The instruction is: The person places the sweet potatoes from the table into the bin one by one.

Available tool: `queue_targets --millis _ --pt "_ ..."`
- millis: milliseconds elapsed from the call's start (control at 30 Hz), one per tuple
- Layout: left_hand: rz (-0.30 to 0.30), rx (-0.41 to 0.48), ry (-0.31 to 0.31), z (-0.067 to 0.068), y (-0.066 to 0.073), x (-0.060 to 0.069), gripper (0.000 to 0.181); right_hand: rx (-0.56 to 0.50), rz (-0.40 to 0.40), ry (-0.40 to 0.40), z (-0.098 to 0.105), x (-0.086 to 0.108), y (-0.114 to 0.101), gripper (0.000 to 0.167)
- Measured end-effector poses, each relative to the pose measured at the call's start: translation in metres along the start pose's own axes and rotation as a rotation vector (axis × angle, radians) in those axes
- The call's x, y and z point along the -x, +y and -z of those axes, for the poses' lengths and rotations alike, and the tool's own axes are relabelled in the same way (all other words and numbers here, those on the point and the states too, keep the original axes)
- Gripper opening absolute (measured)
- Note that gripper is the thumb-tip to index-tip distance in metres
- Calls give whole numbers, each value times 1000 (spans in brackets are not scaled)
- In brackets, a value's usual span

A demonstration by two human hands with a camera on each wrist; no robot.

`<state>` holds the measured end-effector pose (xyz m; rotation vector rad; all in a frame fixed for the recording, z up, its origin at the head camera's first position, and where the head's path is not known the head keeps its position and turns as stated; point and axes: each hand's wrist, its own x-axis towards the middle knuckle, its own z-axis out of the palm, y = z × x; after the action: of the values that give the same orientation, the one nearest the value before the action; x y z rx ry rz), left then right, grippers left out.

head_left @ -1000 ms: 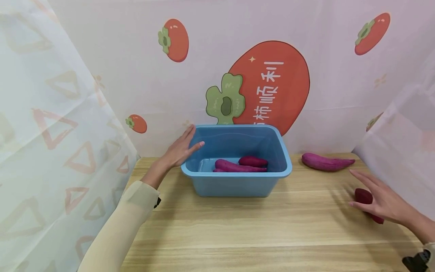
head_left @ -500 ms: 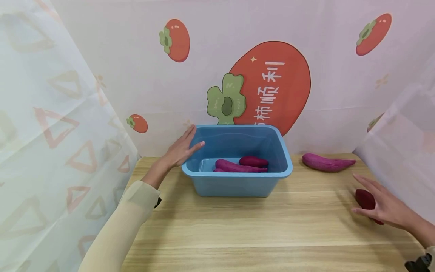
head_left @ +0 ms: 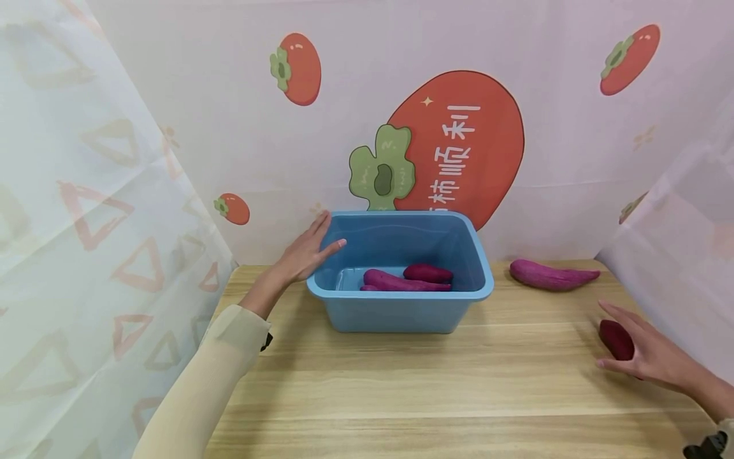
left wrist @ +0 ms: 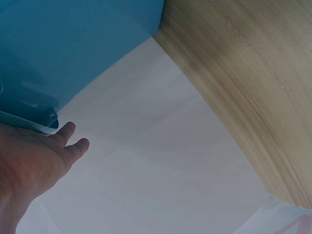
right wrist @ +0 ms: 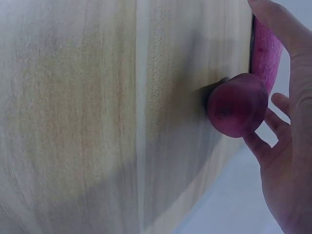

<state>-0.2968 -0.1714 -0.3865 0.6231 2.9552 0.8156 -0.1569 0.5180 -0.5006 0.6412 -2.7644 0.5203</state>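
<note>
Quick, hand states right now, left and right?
Left hand: open, resting on the rim of the blue tub.
Right hand: open around the dark purple sweet potato, not gripping it; whether it touches is hard to tell.

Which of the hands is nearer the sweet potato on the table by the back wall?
Right. The right hand sits in front of that sweet potato, beside a darker one; the left hand is across the blue tub, touching its left rim.

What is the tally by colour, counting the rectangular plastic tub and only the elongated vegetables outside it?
Blue rectangular plastic tub: 1
Bright purple elongated vegetable, back right: 1
Dark maroon elongated vegetable, at the right hand: 1
Total: 3
</note>
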Motion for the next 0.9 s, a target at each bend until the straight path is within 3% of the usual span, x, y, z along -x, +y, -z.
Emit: queue_targets --millis 367,567,900 --pt "3 7 -2 0 0 0 93 -12 18 37 -9 6 9 132" --pt "3 8 -3 0 -1 0 93 -6 -58 11 -16 14 14 122" --pt "2 10 -3 0 0 0 93 80 -193 -122 -17 10 15 114"
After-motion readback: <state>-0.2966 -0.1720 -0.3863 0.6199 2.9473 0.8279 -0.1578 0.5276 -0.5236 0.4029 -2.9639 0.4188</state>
